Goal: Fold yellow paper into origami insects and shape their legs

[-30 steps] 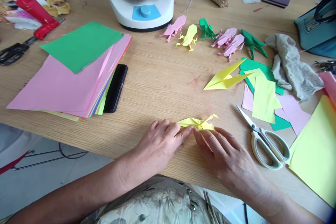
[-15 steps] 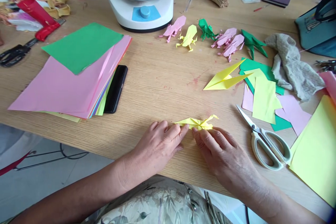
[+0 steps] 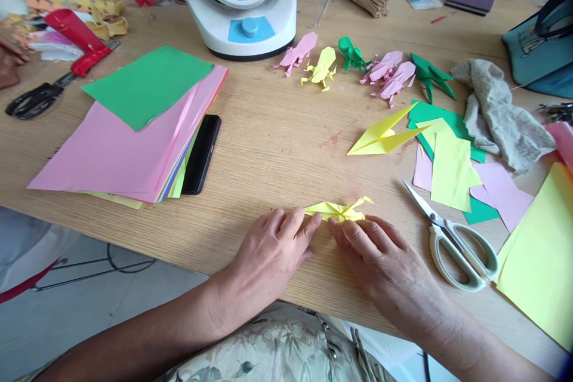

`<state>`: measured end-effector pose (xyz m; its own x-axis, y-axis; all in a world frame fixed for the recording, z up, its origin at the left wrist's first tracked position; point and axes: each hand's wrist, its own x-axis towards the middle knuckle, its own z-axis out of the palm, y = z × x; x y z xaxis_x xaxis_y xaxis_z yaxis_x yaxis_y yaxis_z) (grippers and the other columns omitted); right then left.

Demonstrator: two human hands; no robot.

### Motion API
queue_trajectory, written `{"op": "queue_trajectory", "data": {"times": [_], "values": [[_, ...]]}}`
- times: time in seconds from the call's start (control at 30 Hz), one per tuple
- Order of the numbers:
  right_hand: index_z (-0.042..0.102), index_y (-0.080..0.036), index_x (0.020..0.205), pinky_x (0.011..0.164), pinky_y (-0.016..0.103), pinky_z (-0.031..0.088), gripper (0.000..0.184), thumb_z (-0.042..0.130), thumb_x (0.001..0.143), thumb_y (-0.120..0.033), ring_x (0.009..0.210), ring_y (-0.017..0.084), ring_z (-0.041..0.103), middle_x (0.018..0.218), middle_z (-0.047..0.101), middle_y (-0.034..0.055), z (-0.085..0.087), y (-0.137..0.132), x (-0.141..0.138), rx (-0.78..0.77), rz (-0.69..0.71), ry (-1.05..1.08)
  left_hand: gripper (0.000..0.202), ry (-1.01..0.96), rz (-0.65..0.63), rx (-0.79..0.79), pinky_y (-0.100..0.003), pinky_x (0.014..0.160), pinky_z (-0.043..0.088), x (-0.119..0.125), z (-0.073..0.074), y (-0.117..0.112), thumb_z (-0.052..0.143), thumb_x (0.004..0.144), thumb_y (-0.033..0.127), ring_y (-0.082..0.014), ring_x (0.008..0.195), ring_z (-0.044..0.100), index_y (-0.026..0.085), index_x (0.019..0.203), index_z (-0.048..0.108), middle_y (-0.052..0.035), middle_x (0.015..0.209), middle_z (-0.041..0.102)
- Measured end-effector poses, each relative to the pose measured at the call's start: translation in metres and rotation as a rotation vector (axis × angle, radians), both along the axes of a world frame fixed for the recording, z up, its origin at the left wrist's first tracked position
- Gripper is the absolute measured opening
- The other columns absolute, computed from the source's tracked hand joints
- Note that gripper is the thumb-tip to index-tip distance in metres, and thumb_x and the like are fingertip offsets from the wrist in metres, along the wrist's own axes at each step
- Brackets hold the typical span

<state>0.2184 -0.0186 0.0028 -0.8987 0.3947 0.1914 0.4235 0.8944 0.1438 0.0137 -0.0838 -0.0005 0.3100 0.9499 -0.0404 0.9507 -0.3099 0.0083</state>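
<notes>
A small, part-folded piece of yellow paper point(image 3: 339, 210) lies flat on the wooden table point(image 3: 277, 137) near its front edge. My left hand point(image 3: 273, 248) rests on the table with its fingertips pressing the piece's left end. My right hand point(image 3: 380, 259) presses the near edge of the same piece from the right. Both hands lie flat, fingers together, pinning the paper down. Beyond it lies a larger folded yellow shape point(image 3: 385, 131) with two long points.
White-handled scissors point(image 3: 452, 239) lie right of my right hand, beside cut paper scraps point(image 3: 452, 170). A stack of coloured sheets point(image 3: 129, 131) covers a black phone point(image 3: 202, 152) at left. Finished paper insects point(image 3: 322, 64), a white fan point(image 3: 242, 0) and a grey cloth point(image 3: 496, 110) sit farther back.
My left fingertips slid slightly left along the yellow piece. The view has shifted a little to the left; the hands stay on the paper.
</notes>
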Motion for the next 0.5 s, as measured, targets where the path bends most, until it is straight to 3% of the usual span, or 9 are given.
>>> {"op": "queue_trajectory", "data": {"times": [0.5], "values": [[0.068,-0.006,0.118,0.093,0.043,0.053,0.037,0.047,0.088,-0.004,0.094,0.025,0.059,0.106,0.068,0.0106,0.000,0.001,0.001,0.000,-0.003,0.011,0.051,-0.018,-0.010,0.013,-0.036,0.076,0.051,-0.020,-0.002,-0.004,0.056,0.094,0.027,-0.0214,0.090,0.057,0.014,0.142,0.044,-0.0092,0.109,0.061]]}}
